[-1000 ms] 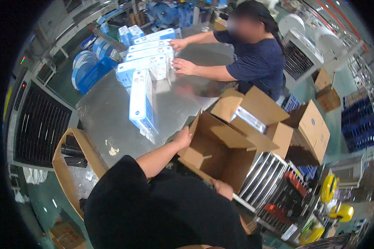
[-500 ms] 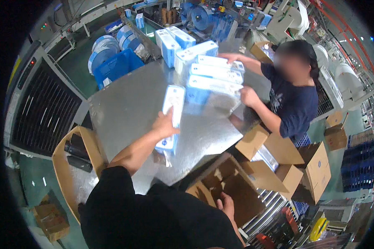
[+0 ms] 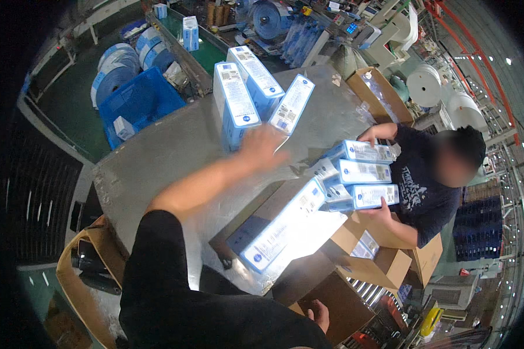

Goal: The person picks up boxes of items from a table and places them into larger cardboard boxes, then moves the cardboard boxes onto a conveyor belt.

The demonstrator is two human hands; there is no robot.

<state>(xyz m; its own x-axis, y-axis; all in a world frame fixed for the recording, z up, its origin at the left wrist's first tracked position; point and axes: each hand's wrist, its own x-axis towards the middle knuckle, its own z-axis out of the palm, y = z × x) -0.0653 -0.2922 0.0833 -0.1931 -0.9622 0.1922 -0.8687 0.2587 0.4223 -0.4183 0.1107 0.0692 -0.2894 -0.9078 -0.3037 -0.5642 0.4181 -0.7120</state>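
My left hand (image 3: 263, 146), smeared by motion, reaches across the metal table (image 3: 157, 157) to the near ends of the blue-and-white boxes. Beside it stand an upright box (image 3: 236, 96) and a box (image 3: 294, 104) to its right; whether I touch either is unclear. Closer to me, a long box (image 3: 284, 227) lies at a slant near the table's edge. My right hand (image 3: 319, 316) is low, over the side of an open brown carton (image 3: 346, 302), its few visible fingers a little apart and nothing seen in them.
Across the table, a co-worker holds several boxes (image 3: 364, 171) between both hands, above an open carton (image 3: 384, 256) with a box inside. A blue crate (image 3: 137, 104) stands beyond the table's left side. Rollers (image 3: 370, 289) run beneath the cartons.
My left hand has left the box it held and moved farther across the table. The co-worker has pulled a stack of boxes to the right, toward the carton.
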